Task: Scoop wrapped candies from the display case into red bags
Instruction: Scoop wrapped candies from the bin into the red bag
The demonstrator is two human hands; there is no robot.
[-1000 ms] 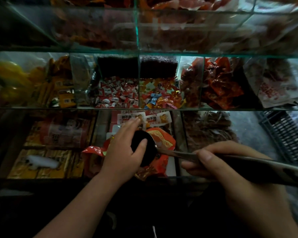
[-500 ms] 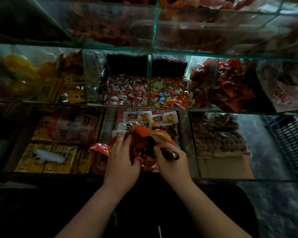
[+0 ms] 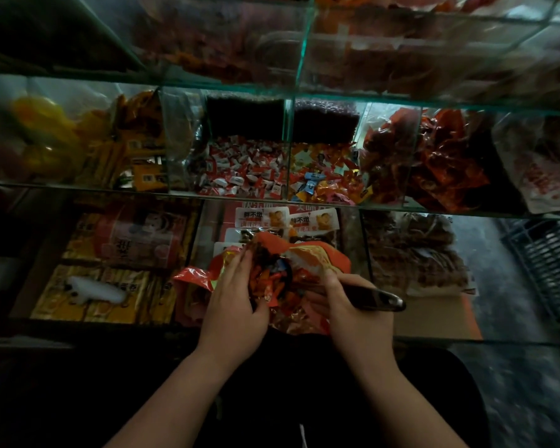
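A crinkled red bag [image 3: 317, 258] stands open in front of the glass display case [image 3: 288, 147]. Wrapped candies [image 3: 272, 281], mostly orange and red, lie in its mouth. My left hand [image 3: 236, 299] holds the bag's left rim, fingers up along the plastic and thumb at the opening. My right hand [image 3: 353, 310] grips the dark handle of the scoop [image 3: 382, 301], whose end pokes out to the right. The scoop's bowl is hidden inside the bag. Behind the bag, one compartment holds white-and-red candies [image 3: 243, 171] and the one to its right holds mixed colourful candies [image 3: 324, 184].
Glass shelves and dividers run across above the bag. Packaged snacks fill the left compartments [image 3: 120, 253], red packets [image 3: 446, 163] the right ones, and brown snacks [image 3: 414, 250] sit low on the right. A dark crate [image 3: 550, 266] stands on the floor at the far right.
The scoop, held level with my left hand over its bowl, has gone into the red bag. My right hand slid up the handle. My left hand now holds the bag's rim.
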